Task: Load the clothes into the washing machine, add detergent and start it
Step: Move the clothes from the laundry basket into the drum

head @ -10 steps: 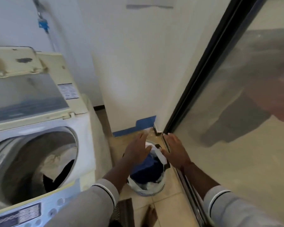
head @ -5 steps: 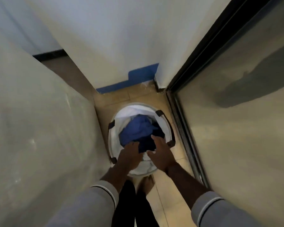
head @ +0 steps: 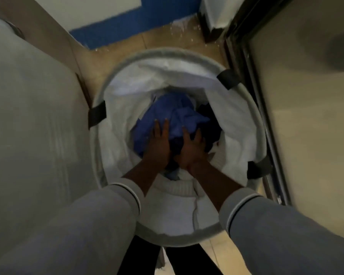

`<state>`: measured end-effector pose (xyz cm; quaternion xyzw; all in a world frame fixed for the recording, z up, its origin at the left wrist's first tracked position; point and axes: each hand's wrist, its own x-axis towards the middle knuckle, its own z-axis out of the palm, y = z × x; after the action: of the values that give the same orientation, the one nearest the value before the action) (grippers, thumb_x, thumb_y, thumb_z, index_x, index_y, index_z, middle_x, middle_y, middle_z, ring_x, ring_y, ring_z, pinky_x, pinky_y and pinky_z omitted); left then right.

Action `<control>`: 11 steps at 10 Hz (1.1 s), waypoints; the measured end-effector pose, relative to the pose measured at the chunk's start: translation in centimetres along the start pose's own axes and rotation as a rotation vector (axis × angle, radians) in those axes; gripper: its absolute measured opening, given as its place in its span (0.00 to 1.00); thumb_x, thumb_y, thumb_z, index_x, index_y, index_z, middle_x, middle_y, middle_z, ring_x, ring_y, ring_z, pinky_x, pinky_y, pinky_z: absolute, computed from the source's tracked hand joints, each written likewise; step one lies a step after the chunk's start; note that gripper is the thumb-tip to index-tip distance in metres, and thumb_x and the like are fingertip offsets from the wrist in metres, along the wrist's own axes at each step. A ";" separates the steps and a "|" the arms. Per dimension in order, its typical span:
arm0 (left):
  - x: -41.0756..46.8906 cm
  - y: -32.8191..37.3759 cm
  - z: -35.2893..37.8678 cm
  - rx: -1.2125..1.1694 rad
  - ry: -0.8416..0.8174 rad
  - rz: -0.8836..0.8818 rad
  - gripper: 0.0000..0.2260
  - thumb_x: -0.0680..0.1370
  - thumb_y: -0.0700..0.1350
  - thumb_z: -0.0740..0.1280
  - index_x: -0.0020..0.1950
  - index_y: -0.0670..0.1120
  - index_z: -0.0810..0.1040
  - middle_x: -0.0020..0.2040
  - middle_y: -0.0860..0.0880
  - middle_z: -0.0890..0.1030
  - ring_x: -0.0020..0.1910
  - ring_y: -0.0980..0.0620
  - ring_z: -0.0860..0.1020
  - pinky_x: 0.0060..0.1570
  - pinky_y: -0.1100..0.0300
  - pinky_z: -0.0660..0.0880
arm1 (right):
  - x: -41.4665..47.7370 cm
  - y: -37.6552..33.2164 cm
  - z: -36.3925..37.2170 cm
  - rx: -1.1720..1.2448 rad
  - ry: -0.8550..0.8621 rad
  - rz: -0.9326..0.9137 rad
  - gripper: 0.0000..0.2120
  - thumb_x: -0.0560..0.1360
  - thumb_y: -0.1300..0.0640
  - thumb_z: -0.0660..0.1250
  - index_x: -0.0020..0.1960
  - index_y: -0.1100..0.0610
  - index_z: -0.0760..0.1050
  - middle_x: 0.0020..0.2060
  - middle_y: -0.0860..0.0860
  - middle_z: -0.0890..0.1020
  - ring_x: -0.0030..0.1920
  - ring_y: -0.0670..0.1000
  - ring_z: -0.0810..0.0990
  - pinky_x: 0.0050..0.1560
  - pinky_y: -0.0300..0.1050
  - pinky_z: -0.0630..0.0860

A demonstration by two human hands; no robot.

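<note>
Both hands reach down into a round white laundry basket standing on the tiled floor. The left hand lies on a crumpled blue garment, its fingers stretched out straight and close together over the cloth, not curled round it. Just beside it, nearly touching at the wrist, the right hand has its fingers spread, the tips sinking into a dark navy garment that lies to that hand's outer side; the blur hides whether they pinch the cloth or only press it. The clothes sit low in the middle of the basket, under and ahead of both palms, ringed by the white liner. A white ribbed cloth is bunched beneath the forearms, nearer the person than the hands. Black straps cross the rim out to the side of the left hand, and others sit beyond the right. The grey sleeves end in dark-striped cuffs. The washing machine's pale side rises past the left arm, a glass door past the right.
</note>
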<state>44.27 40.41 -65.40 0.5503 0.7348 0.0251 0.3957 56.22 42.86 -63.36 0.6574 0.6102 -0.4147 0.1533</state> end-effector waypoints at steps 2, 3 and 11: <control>-3.1 3.3 -2.0 -0.346 -0.025 -0.241 0.23 0.83 0.49 0.49 0.54 0.31 0.74 0.51 0.38 0.78 0.43 0.58 0.72 0.38 0.70 0.68 | -3.8 2.2 0.4 0.391 -0.122 -0.031 0.41 0.62 0.42 0.69 0.73 0.49 0.63 0.67 0.53 0.72 0.65 0.53 0.74 0.65 0.54 0.73; -7.5 6.9 -6.5 -0.376 -0.045 -0.091 0.10 0.78 0.42 0.60 0.43 0.36 0.73 0.38 0.43 0.74 0.41 0.50 0.74 0.44 0.58 0.71 | -10.4 0.1 -4.9 0.420 -0.053 -0.091 0.43 0.66 0.53 0.74 0.76 0.50 0.57 0.72 0.53 0.65 0.70 0.52 0.68 0.70 0.50 0.68; -51.4 20.6 -58.1 -0.624 0.653 0.524 0.41 0.66 0.63 0.75 0.74 0.59 0.61 0.72 0.56 0.66 0.72 0.54 0.65 0.69 0.45 0.66 | -60.2 -34.9 -42.7 0.177 0.392 -1.101 0.09 0.67 0.53 0.71 0.36 0.45 0.71 0.33 0.42 0.77 0.37 0.37 0.77 0.40 0.33 0.72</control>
<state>29.25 29.07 12.64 0.5353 0.6150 0.5113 0.2715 44.39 39.70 17.35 0.3188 0.8416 -0.3533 -0.2555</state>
